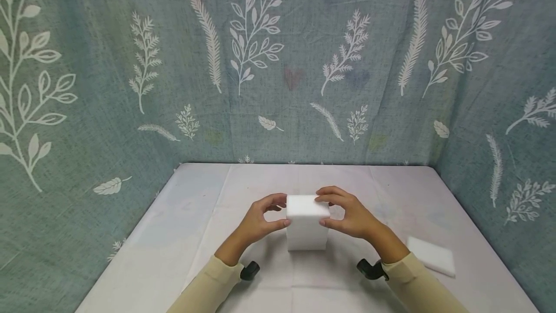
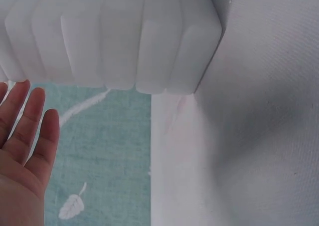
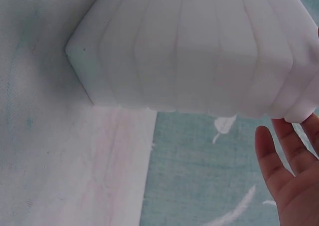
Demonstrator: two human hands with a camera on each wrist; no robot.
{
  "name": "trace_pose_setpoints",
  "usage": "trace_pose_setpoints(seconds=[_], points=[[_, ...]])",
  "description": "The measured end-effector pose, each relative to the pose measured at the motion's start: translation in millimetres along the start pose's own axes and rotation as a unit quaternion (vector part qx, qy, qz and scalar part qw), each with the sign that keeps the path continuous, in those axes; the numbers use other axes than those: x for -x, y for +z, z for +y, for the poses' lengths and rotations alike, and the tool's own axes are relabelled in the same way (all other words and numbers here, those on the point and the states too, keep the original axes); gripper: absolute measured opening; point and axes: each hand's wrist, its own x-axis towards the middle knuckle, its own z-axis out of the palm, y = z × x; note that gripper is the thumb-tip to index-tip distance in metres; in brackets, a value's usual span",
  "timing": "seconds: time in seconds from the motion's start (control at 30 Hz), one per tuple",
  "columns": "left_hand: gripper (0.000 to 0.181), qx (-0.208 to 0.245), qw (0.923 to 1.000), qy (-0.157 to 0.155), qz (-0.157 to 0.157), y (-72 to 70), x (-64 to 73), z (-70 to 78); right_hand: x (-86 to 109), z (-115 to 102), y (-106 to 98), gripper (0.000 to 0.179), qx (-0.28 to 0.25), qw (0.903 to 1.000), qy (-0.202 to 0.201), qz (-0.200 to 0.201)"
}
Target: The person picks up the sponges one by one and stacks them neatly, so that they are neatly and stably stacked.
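A stack of several white block sponges (image 1: 306,235) stands upright on the white-covered table. At its left side, my left hand (image 1: 259,217) holds the top sponge (image 1: 300,203), thumb at the near corner and fingers toward the far one. My right hand (image 1: 351,212) grips the same top end from the right, its thumb on the front and fingers over the upper edge. Seams between the layers show in the left wrist view, where the left fingers (image 2: 31,117) reach the stack's upper end. Right fingertips touch the upper layers of the stack (image 3: 197,61) in the right wrist view.
One loose white sponge (image 1: 432,256) lies flat on the table (image 1: 173,235), beside my right forearm. Green-blue cloth (image 1: 291,110) with white leaf prints hangs behind the table and on both sides. A dark wrist camera (image 1: 371,269) sits at each cuff.
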Motion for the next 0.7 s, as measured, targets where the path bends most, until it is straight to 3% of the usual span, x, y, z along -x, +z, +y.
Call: trace_pose_setpoints(seconds=[0.17, 0.4, 0.57, 0.7], points=[[0.059, -0.003, 1.0000, 0.000, 0.000, 0.8, -1.9, 7.4, 1.2, -2, -2, 0.043, 0.002, 1.0000, 0.000, -0.001], [0.055, 0.019, 0.9997, -0.007, -0.009, -6.4, -3.1, 48.8, 8.1, 2, -11, 0.045, 0.008, 0.9999, -0.011, 0.001], [0.052, 0.019, 0.9998, -0.006, -0.008, -6.7, -3.6, 48.7, 21.4, 9, -19, 0.044, 0.018, 0.9996, -0.022, 0.007], [0.052, 0.019, 0.9998, -0.003, -0.007, -7.4, -4.4, 48.7, 34.6, 14, -27, 0.045, 0.039, 0.9992, -0.004, 0.002]])
